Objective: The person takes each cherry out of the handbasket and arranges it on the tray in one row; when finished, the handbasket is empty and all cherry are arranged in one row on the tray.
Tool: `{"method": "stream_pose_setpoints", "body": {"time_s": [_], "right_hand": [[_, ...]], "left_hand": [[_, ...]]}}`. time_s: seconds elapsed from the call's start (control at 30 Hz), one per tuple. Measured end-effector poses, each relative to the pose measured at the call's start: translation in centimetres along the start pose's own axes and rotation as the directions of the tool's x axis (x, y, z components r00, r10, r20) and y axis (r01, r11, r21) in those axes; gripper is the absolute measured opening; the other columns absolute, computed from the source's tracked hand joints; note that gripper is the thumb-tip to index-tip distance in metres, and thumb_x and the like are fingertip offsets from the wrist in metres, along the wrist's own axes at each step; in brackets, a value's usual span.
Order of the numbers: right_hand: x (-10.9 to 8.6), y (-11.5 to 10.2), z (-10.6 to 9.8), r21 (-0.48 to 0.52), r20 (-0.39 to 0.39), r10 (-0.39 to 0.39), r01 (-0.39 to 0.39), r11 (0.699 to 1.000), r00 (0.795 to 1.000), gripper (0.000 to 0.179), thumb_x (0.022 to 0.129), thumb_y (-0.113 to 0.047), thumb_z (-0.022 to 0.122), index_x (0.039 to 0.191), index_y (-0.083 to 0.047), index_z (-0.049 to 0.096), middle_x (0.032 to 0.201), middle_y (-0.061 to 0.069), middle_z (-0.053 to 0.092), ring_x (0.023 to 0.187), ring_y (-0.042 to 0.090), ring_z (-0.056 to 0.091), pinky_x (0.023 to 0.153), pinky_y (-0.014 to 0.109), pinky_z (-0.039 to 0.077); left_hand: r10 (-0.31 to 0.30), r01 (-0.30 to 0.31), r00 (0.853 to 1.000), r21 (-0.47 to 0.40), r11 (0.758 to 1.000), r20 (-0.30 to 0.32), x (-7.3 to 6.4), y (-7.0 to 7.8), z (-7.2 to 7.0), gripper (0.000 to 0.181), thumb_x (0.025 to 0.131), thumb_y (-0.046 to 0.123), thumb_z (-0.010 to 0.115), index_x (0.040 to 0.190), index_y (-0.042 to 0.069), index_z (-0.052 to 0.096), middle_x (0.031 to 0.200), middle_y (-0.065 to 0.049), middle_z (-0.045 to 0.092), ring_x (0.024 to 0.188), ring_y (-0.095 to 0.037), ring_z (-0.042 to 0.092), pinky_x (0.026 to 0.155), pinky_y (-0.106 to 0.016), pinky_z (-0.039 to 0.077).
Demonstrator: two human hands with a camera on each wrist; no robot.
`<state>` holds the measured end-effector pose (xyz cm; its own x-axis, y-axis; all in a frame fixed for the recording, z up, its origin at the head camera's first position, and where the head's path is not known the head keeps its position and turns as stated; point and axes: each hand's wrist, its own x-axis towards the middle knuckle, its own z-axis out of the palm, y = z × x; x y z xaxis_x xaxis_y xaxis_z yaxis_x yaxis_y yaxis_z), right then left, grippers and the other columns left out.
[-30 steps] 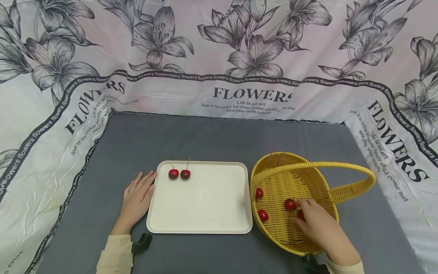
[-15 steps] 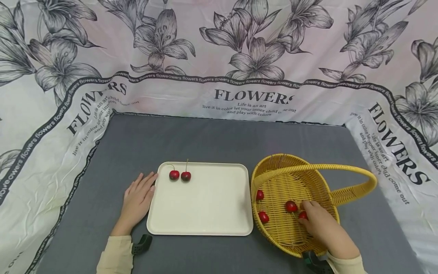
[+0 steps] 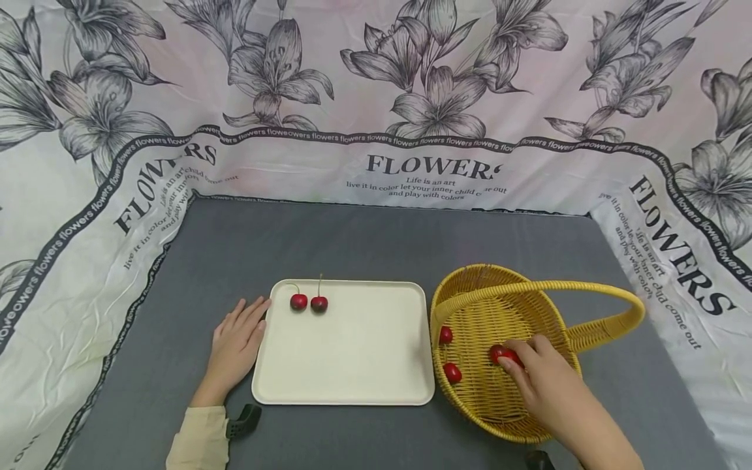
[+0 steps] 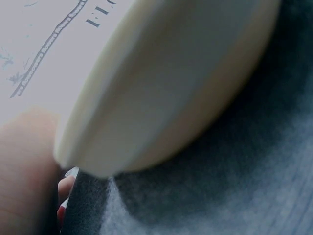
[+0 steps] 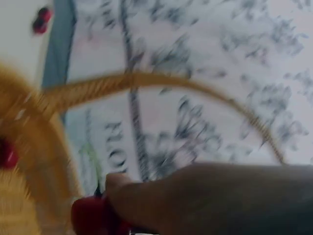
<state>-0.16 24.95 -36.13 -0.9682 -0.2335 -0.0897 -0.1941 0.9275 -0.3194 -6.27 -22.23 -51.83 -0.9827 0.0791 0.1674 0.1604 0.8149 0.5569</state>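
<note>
My right hand (image 3: pixel 552 385) reaches into the yellow woven basket (image 3: pixel 487 405), thumb and fingers pinching a red cherry (image 5: pixel 90 215) with a green stem. In the head view this cherry overlaps another dark red cherry (image 3: pixel 497 353) in the basket. Two more, an upper cherry (image 3: pixel 446 335) and a lower cherry (image 3: pixel 452 373), lie along the basket's left inner side. My left hand (image 3: pixel 235 343) lies flat with straight fingers at the left edge of a cream tray (image 3: pixel 346 359). Near the tray's upper left, a red cherry (image 3: pixel 298 301) sits beside a darker cherry (image 3: pixel 319 303), both with stems.
An arched basket handle (image 3: pixel 605 287) leans out to the right, above and beyond my right hand. Tray and basket stand side by side on a grey cloth (image 3: pixel 364 241). A white flower-printed sheet (image 3: pixel 282 160) rises behind and along both sides.
My right hand has taken hold of a cherry at the basket's right and moved it left and slightly up, up to the neighbouring cherry. The left hand has stayed in place.
</note>
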Motion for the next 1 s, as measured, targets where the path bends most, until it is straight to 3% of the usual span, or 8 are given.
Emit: {"method": "stream_pose_setpoints", "body": {"time_s": [0.17, 0.43, 0.5, 0.67, 0.73, 0.83, 0.9, 1.0], "right_hand": [[-1.3, -3.2, -1.0, 0.162, -0.047, -0.1, 0.106, 0.981, 0.994, 0.003, 0.099, -0.024, 0.053, 0.1, -0.024, 0.056, 0.087, -0.014, 0.045, 0.077, 0.0, 0.043, 0.063, 0.02, 0.041], [-0.9, -7.0, 0.6, 0.435, -0.024, -0.297, 0.277, 0.856, 0.955, 0.009, 0.098, -0.029, 0.055, 0.106, -0.029, 0.053, 0.088, -0.018, 0.051, 0.078, -0.002, 0.049, 0.066, 0.017, 0.045], [-0.1, -7.7, 2.0, 0.492, -0.026, -0.349, 0.316, 0.811, 0.937, 0.012, 0.098, -0.031, 0.055, 0.11, -0.032, 0.053, 0.091, -0.018, 0.053, 0.079, -0.001, 0.05, 0.067, 0.017, 0.046], [2.5, -9.3, 6.0, 0.667, -0.135, -0.446, 0.414, 0.62, 0.885, 0.019, 0.094, -0.021, 0.062, 0.113, -0.024, 0.06, 0.098, -0.005, 0.058, 0.085, 0.007, 0.054, 0.067, 0.02, 0.051], [3.4, -10.0, 7.3, 0.742, -0.115, -0.416, 0.356, 0.568, 0.902, 0.02, 0.092, -0.019, 0.065, 0.112, -0.021, 0.062, 0.101, 0.0, 0.059, 0.086, 0.009, 0.055, 0.067, 0.022, 0.052], [4.6, -11.0, 8.7, 0.849, 0.027, -0.319, 0.147, 0.508, 0.947, 0.027, 0.094, -0.02, 0.063, 0.12, -0.02, 0.059, 0.106, 0.005, 0.06, 0.088, 0.012, 0.06, 0.071, 0.024, 0.053], [5.3, -11.6, 9.3, 0.886, 0.117, -0.26, 0.018, 0.463, 0.959, 0.031, 0.097, -0.021, 0.058, 0.128, -0.019, 0.056, 0.112, 0.01, 0.061, 0.092, 0.019, 0.065, 0.077, 0.025, 0.054], [6.5, -12.3, 10.1, 0.91, 0.142, -0.187, -0.054, 0.411, 0.972, 0.034, 0.1, -0.019, 0.051, 0.135, -0.016, 0.051, 0.119, 0.019, 0.061, 0.098, 0.032, 0.067, 0.086, 0.027, 0.054]], "left_hand": [[0.006, -0.006, 1.0, -0.003, 1.0, 0.005, -0.1, 0.1, 0.1, 0.043, 0.103, 0.026, 0.043, 0.145, 0.018, 0.044, 0.148, -0.013, 0.042, 0.142, -0.039, 0.023, 0.108, -0.063, 0.014], [0.018, -0.018, 1.0, 0.0, 1.0, -0.002, -0.1, -0.1, 0.1, 0.043, 0.103, 0.026, 0.043, 0.145, 0.018, 0.044, 0.149, -0.013, 0.042, 0.142, -0.039, 0.023, 0.108, -0.064, 0.014], [0.015, -0.015, 1.0, 0.002, 1.0, -0.001, -0.1, -0.1, 0.1, 0.043, 0.103, 0.026, 0.043, 0.145, 0.018, 0.043, 0.149, -0.013, 0.042, 0.142, -0.039, 0.022, 0.108, -0.064, 0.014], [0.01, -0.01, 1.0, 0.003, 1.0, -0.008, -0.3, -0.1, 0.0, 0.043, 0.103, 0.026, 0.043, 0.145, 0.018, 0.044, 0.148, -0.013, 0.042, 0.142, -0.039, 0.023, 0.107, -0.064, 0.015], [0.014, -0.014, 1.0, -0.001, 1.0, -0.011, -0.3, -0.1, -0.1, 0.043, 0.103, 0.026, 0.043, 0.145, 0.018, 0.044, 0.148, -0.013, 0.042, 0.142, -0.039, 0.023, 0.107, -0.064, 0.015], [0.018, -0.018, 1.0, -0.008, 1.0, -0.008, -0.2, -0.1, -0.1, 0.043, 0.103, 0.026, 0.042, 0.145, 0.019, 0.043, 0.148, -0.013, 0.042, 0.142, -0.039, 0.023, 0.107, -0.064, 0.014], [0.019, -0.019, 1.0, -0.01, 1.0, -0.007, -0.1, -0.2, 0.0, 0.043, 0.103, 0.026, 0.042, 0.145, 0.019, 0.043, 0.148, -0.013, 0.042, 0.142, -0.039, 0.023, 0.107, -0.065, 0.014], [0.024, -0.024, 1.0, -0.019, 1.0, -0.004, -0.1, -0.1, 0.0, 0.043, 0.103, 0.026, 0.042, 0.145, 0.019, 0.043, 0.149, -0.013, 0.042, 0.142, -0.039, 0.023, 0.107, -0.064, 0.014]]}}
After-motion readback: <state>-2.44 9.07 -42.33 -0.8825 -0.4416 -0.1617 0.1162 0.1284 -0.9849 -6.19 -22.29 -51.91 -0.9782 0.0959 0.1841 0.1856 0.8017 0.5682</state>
